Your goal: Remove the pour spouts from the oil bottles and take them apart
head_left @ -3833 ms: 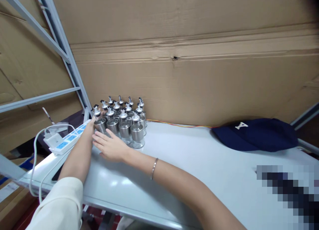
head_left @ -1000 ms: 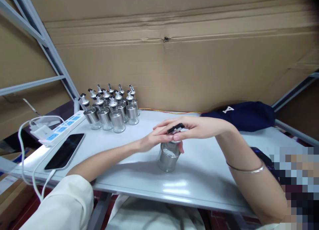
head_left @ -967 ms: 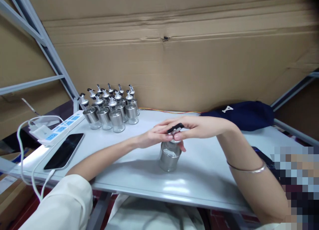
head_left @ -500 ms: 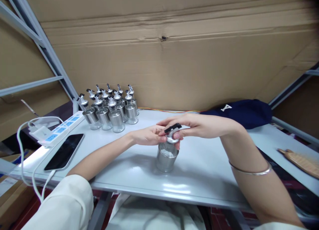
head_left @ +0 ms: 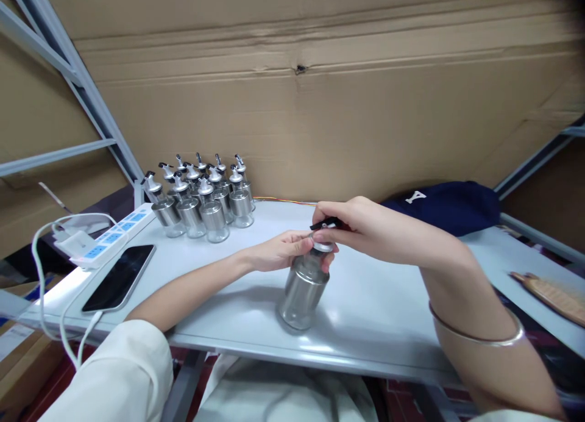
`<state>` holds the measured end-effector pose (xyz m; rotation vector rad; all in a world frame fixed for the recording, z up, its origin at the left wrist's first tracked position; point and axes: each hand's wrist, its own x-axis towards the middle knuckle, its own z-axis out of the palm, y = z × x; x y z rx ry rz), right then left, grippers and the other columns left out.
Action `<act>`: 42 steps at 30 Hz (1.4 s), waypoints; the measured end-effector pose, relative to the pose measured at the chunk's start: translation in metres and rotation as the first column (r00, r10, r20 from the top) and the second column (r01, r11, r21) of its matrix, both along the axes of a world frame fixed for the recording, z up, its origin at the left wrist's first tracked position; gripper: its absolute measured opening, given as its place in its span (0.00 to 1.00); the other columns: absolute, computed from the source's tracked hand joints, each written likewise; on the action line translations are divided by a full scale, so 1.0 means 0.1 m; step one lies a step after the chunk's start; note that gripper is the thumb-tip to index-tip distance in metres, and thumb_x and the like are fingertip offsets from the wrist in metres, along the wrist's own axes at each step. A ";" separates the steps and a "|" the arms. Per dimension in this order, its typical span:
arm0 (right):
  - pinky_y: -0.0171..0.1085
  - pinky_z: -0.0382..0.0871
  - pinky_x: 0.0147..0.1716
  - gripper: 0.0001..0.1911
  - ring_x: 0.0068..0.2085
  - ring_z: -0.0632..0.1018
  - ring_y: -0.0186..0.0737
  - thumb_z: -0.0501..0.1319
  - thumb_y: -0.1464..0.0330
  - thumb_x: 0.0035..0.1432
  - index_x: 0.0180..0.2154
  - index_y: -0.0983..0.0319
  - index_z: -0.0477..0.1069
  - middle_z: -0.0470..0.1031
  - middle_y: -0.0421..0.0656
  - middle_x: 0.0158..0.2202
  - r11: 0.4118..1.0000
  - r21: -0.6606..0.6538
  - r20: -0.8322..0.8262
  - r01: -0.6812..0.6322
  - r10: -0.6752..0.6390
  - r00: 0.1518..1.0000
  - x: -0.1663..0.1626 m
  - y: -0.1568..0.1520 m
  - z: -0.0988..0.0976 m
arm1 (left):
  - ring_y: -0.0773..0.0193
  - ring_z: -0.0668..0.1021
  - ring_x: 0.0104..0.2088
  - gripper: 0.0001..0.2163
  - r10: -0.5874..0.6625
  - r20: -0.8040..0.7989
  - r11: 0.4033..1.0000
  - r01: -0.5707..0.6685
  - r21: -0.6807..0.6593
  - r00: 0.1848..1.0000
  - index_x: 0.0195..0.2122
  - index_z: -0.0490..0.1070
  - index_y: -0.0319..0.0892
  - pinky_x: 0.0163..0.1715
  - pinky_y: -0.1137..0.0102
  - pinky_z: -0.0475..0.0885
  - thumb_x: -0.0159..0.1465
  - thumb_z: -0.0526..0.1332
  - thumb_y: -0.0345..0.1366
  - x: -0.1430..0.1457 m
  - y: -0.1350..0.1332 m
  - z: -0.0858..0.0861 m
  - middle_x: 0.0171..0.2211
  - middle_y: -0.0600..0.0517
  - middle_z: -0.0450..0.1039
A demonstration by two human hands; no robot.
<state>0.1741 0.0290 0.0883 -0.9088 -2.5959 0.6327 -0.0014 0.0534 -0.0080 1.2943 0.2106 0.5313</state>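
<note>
In front of me a glass oil bottle (head_left: 304,291) with a brushed metal sleeve leans to the right, its base at or just above the table top. Around its neck, below the silver collar, my left hand (head_left: 283,250) is closed. My right hand (head_left: 350,227) pinches the pour spout (head_left: 325,224) with its black flip cap from the right side. The spout is partly hidden behind the fingers. Several similar oil bottles (head_left: 212,222) stand upright in a cluster at the back left, each topped with a spout.
A phone (head_left: 119,278) and a white power strip (head_left: 112,239) with cables lie on the left of the table (head_left: 379,324). At the back right is a navy cloth item (head_left: 450,208) bearing a white letter. A brown wooden object (head_left: 551,297) lies at the right. Cardboard (head_left: 347,117) walls the back.
The bottle has gone from nearly upright to tilted, its base shifting toward me and left. My right hand has moved slightly right and its fingers have closed around the spout.
</note>
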 end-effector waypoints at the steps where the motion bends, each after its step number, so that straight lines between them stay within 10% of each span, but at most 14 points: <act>1: 0.30 0.58 0.19 0.06 0.19 0.71 0.31 0.54 0.66 0.60 0.31 0.60 0.65 0.73 0.36 0.20 0.999 0.030 0.012 0.011 -0.012 1.000 0.01 0.01 -0.01 | 0.66 0.73 0.32 0.26 0.025 0.001 1.000 -0.025 -0.009 1.000 0.37 0.71 0.37 0.36 0.69 0.67 0.49 0.64 0.56 0.01 -0.01 -0.01 0.29 0.50 0.69; 22: 0.30 0.58 0.22 0.07 0.22 0.71 0.30 0.57 0.69 0.58 0.28 0.61 0.70 0.73 0.38 0.23 0.985 0.138 -0.001 -0.107 0.108 0.994 0.00 -0.24 0.04 | 0.70 0.68 0.26 0.28 0.071 0.069 0.978 -0.083 0.189 0.995 0.37 0.65 0.38 0.29 0.72 0.64 0.47 0.65 0.58 0.10 -0.20 -0.03 0.24 0.54 0.65; 28: 0.29 0.52 0.20 0.10 0.20 0.60 0.27 0.59 0.71 0.52 0.21 0.62 0.60 0.61 0.34 0.18 0.981 0.120 -0.077 -0.150 0.160 0.984 -0.16 -0.12 -0.05 | 0.71 0.66 0.24 0.21 0.240 -0.107 0.915 -0.188 0.357 0.965 0.22 0.62 0.38 0.27 0.72 0.65 0.45 0.71 0.47 0.16 -0.30 0.05 0.21 0.56 0.60; 32: 0.30 0.59 0.24 0.11 0.26 0.64 0.29 0.61 0.68 0.50 0.22 0.62 0.60 0.64 0.36 0.23 0.965 -0.088 -0.200 -0.246 0.225 0.954 -0.30 0.01 -0.18 | 0.63 0.74 0.37 0.07 0.151 -0.186 0.868 -0.041 0.495 0.971 0.26 0.68 0.37 0.40 0.67 0.71 0.50 0.66 0.32 0.12 -0.25 0.13 0.31 0.51 0.70; 37: 0.32 0.64 0.25 0.18 0.23 0.69 0.31 0.61 0.57 0.52 0.21 0.63 0.66 0.69 0.38 0.21 0.795 -0.490 -0.356 -0.357 0.191 0.915 -0.39 0.06 -0.31 | 0.63 0.76 0.37 0.03 0.063 -0.291 0.843 0.105 0.527 0.955 0.25 0.72 0.40 0.43 0.69 0.72 0.54 0.61 0.32 0.04 -0.15 0.13 0.28 0.56 0.72; 42: 0.34 0.68 0.28 0.17 0.25 0.72 0.34 0.65 0.56 0.47 0.21 0.63 0.69 0.72 0.39 0.21 0.737 -0.528 -0.423 -0.422 0.202 0.883 -0.39 0.10 -0.35 | 0.65 0.75 0.32 0.04 0.064 -0.333 0.831 0.135 0.540 0.941 0.23 0.72 0.40 0.37 0.71 0.74 0.53 0.61 0.33 0.04 -0.11 0.14 0.26 0.54 0.72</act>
